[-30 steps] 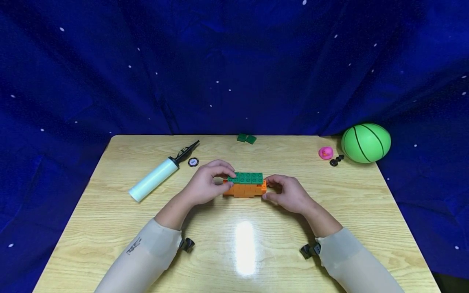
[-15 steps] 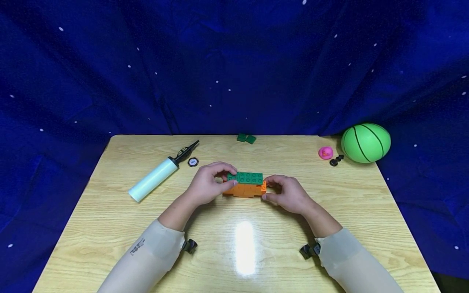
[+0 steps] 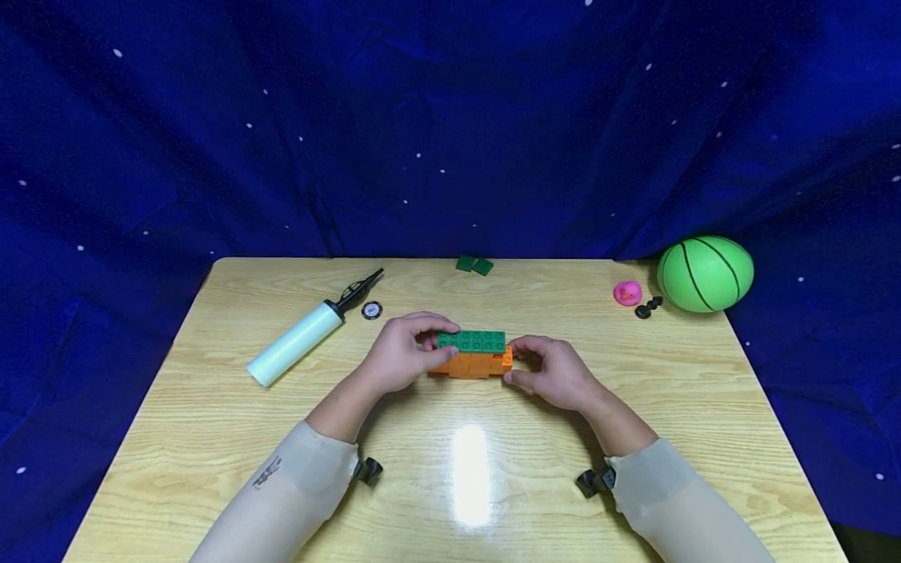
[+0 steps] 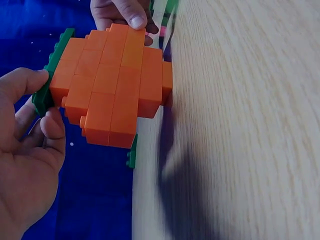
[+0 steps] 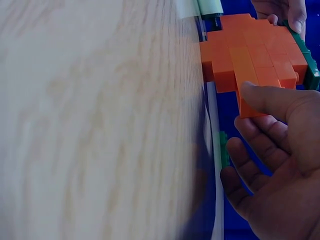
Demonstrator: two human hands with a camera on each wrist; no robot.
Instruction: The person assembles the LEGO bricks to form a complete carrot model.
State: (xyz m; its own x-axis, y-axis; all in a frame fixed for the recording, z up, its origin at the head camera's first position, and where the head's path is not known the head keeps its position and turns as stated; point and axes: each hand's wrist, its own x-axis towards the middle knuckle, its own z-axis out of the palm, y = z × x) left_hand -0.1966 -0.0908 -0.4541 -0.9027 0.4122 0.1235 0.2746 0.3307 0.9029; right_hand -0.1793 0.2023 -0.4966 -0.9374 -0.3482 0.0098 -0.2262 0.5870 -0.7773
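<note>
An orange toy brick build [image 3: 473, 365] stands near the middle of the table, stepped in outline, with a studded green brick layer [image 3: 477, 341] along its top. My left hand [image 3: 406, 353] pinches the left end of this green layer, thumb in front and fingers behind. At the other end my right hand [image 3: 556, 372] grips a protruding orange brick, its thumb [image 5: 265, 97] pressed on the front face. The left wrist view shows the flat front of the orange bricks [image 4: 105, 80] in several columns, the green strip [image 4: 57, 60] running along their upper side.
Two small green plates [image 3: 474, 265] lie at the back edge. On the left are a hand pump [image 3: 299, 340] and a poker chip [image 3: 371, 310]. A pink rubber duck [image 3: 627, 293], a small black item [image 3: 646, 308] and a green ball [image 3: 706, 274] sit back right.
My left hand has slid slightly to the right along the green layer, its fingers now further over the top. The right hand and the build have stayed put.
</note>
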